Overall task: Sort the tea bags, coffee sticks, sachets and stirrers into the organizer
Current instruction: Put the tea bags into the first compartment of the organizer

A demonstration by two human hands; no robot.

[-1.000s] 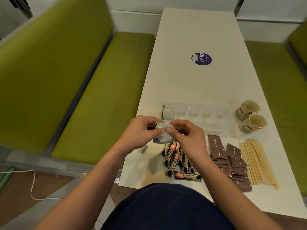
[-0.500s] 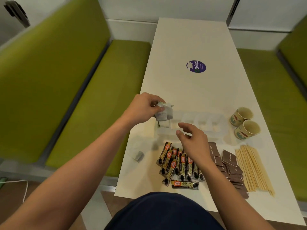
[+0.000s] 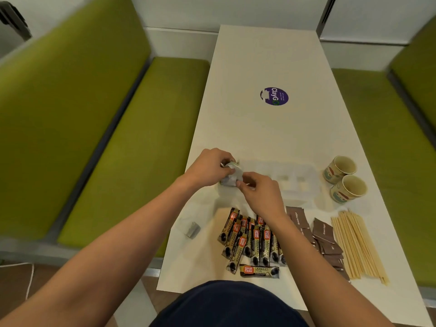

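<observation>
Both hands, left [image 3: 208, 169] and right [image 3: 258, 193], pinch one tea bag [image 3: 232, 177] over the organizer's [image 3: 295, 178] left end.

Bare forearms, no sleeves; dark navy garment [image 3: 230, 305] below

So the organizer [image 3: 295, 178] sits mid-bench [image 3: 259, 138], with both hands [image 3: 232, 179] meeting over its 9 o'clock end around a tea bag [image 3: 232, 178]. Two cups [image 3: 344, 179] lie at the organizer's 3 o'clock. Toward 6 o'clock: coffee sticks [image 3: 252, 244], then sachets [image 3: 320, 237] at their 3 o'clock, stirrers [image 3: 358, 246] further that way. A lone tea bag [image 3: 193, 230] lies at the sticks' 9 o'clock. A sticker [image 3: 274, 96] sits off at 12.
</observation>
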